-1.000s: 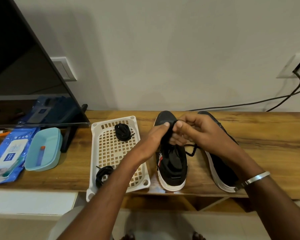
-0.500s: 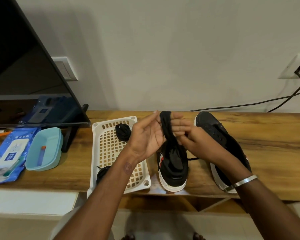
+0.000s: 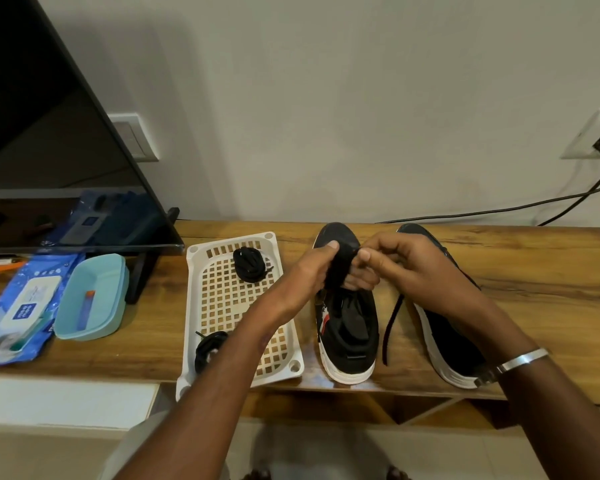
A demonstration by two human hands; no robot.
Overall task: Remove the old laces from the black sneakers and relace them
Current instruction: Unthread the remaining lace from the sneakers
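At the desk's (image 3: 534,271) left edge we note a blue wipes pack (image 3: 18,310) lying flat, with a light blue container (image 3: 90,299) just beside it holding a small blue-and-orange item. A black screen (image 3: 49,150) stands behind them at the back left.

Near the desk's middle sits a white lattice tray (image 3: 229,306), its front end overhanging the front edge. One coiled black lace (image 3: 248,268) lies at the tray's far end; a second coiled lace (image 3: 207,348) lies at its near end, partly hidden by the left forearm.

Just right of the tray stands the left black sneaker (image 3: 347,327), toe toward the wall, heel at the front edge, white sole visible. Above its front half our left hand (image 3: 312,271) grips a bunched black lace (image 3: 338,271), fingers (image 3: 331,245) curled round it. The right hand (image 3: 402,265) meets it from the other side, thumb and fingers pinching the same bundle. A loose end of that lace (image 3: 392,327) hangs down onto the desk between the two shoes.

The right black sneaker (image 3: 444,334) lies angled beside it, toe toward the back edge, mostly covered by the right forearm, which wears a metal bangle (image 3: 522,358). We cannot tell whether this shoe carries a lace.

At the far right a black cable (image 3: 499,211) runs along the wall to a socket (image 3: 593,133).
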